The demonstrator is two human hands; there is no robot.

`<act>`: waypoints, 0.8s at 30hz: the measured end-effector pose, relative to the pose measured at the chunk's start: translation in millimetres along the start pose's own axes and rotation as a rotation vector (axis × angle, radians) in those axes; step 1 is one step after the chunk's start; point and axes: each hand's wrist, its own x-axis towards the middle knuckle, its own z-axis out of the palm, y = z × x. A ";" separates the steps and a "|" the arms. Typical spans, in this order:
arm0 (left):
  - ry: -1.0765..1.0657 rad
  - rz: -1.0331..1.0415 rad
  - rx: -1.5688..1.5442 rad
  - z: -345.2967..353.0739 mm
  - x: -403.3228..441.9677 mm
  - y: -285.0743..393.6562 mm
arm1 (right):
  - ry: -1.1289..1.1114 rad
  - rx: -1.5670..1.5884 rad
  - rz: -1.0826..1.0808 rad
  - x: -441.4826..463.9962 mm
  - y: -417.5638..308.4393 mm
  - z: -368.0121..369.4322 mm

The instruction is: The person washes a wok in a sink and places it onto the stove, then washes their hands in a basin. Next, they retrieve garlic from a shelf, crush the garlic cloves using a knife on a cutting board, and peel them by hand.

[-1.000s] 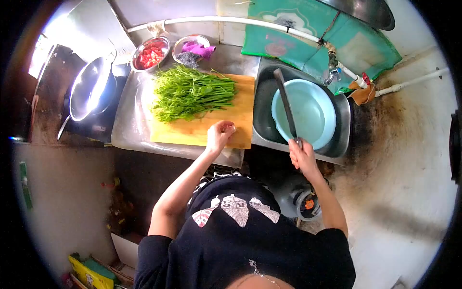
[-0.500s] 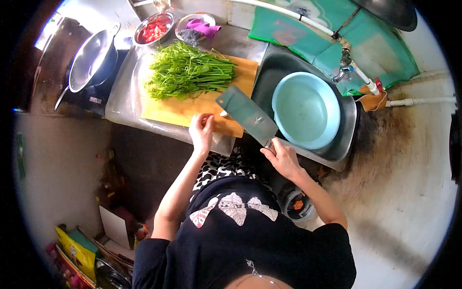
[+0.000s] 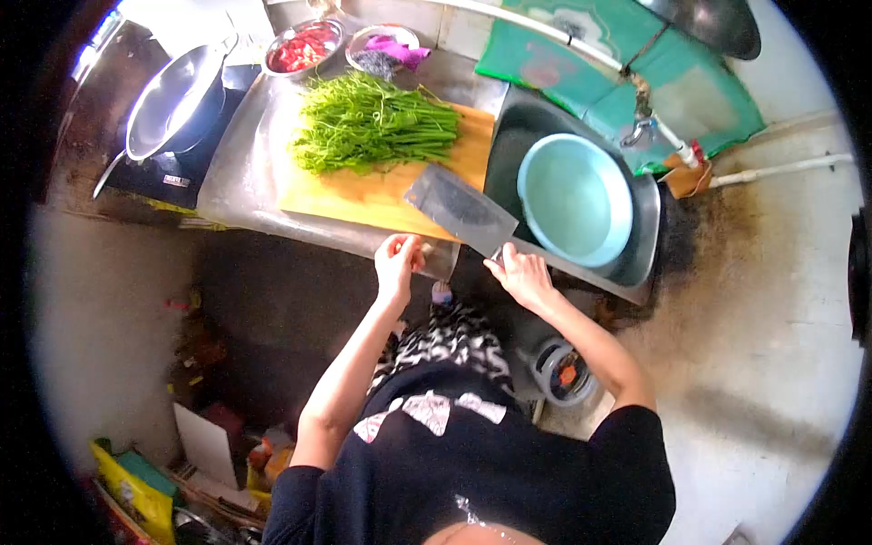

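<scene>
My right hand is closed round the handle of a cleaver. Its broad blade points up and left over the front right part of a wooden cutting board. Just left of the handle, by the counter's front edge, my left hand has its fingers curled together. Whatever they hold, if anything, I cannot make out. A thick pile of leafy green stems lies across the back of the board, cut ends to the right.
On the right, a light blue basin of water sits in the metal sink below a tap. Behind the board stand a bowl of chopped red pieces and a bowl with a purple cloth. A wok is at left.
My left hand has drawn back from the board to the counter's front edge. The white piece by the blade no longer shows. The cleaver stays in my right hand; the view has shifted slightly.
</scene>
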 end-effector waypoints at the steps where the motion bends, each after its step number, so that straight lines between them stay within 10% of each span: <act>1: -0.030 -0.041 -0.024 2.8 2.1 -0.2 | 0.008 -0.023 -0.006 7.6 0.4 -8.7; 12: 0.024 -0.094 -0.334 9.2 7.4 -10.4 | 0.099 0.362 0.062 -12.8 -27.2 -45.1; 15: 0.013 -0.013 -0.104 2.2 -1.9 -11.8 | 0.289 0.278 -0.049 -20.6 -30.0 -45.7; 17: -0.005 0.547 0.643 7.7 -17.5 -10.4 | 0.350 0.234 -0.125 -20.4 -20.1 -37.1; 19: -0.064 0.665 0.910 16.7 -22.9 -12.2 | 0.312 0.138 -0.133 -19.0 -12.6 -33.0; 24: -0.131 0.529 1.106 21.3 -20.1 -12.7 | 0.237 0.041 -0.185 -2.2 6.3 -21.6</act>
